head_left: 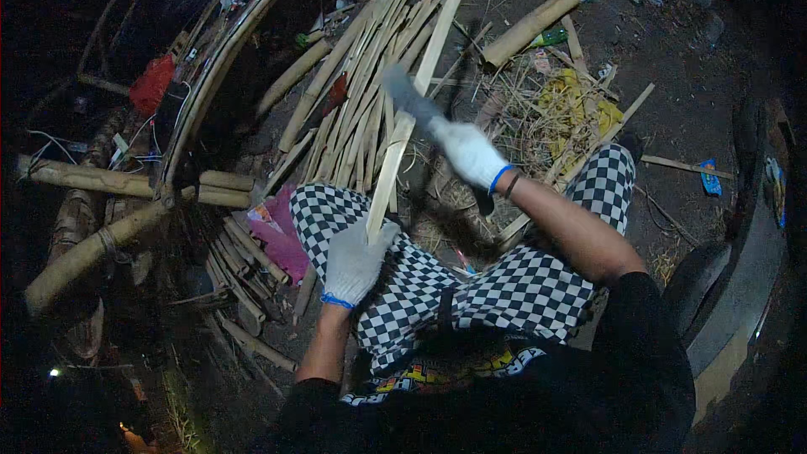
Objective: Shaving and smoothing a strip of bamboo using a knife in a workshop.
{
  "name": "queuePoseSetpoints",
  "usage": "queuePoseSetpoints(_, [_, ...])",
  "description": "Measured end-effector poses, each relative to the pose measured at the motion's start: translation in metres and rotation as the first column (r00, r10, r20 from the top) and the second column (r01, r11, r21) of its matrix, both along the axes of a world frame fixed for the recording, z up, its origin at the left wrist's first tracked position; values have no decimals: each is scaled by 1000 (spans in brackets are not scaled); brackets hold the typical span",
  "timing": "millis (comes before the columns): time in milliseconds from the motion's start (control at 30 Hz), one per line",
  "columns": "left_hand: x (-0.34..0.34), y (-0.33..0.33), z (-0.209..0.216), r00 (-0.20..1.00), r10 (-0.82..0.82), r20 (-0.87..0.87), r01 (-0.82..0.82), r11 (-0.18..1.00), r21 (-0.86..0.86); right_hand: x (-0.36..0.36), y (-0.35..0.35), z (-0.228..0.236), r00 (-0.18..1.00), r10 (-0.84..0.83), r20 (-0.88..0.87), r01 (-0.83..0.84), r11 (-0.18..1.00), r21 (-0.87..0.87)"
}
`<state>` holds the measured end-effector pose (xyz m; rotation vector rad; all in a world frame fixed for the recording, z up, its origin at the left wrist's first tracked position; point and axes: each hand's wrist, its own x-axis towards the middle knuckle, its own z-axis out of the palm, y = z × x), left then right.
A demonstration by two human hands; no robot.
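My left hand (355, 262), in a white knit glove with a blue cuff, is closed around the near end of a long pale bamboo strip (390, 166). The strip slants up and away to the far edge of the picture, over my left thigh. My right hand (475, 155), gloved the same way, grips a broad-bladed knife (409, 99) whose handle is hidden in the fist. Motion blurs the blade, which crosses in front of the strip; whether they touch, I cannot tell.
Beyond my left knee lies a pile of split bamboo strips (357, 92). Thin shavings (525, 122) and a yellow plastic bag (572, 97) lie at the right, below a thick bamboo pole (531, 29). A bamboo frame (227, 55) curves along the left.
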<state>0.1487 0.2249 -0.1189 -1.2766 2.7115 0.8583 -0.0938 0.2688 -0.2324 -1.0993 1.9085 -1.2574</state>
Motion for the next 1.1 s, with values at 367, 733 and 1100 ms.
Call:
queuePoseSetpoints(367, [29,-22,-15,875,-482,43,482,859,-172,-23,-6,2,977,-108,-185,84,987,-134])
queuePoseSetpoints(733, [34,-7,-17,929,364,-74,-66,357,932,21,11,32,506,174,845,-26,982,-187])
queuePoseSetpoints(1100, [-5,-19,-49,829,535,-164,399,-359,844,37,24,34,475,273,837,-204,959,-198])
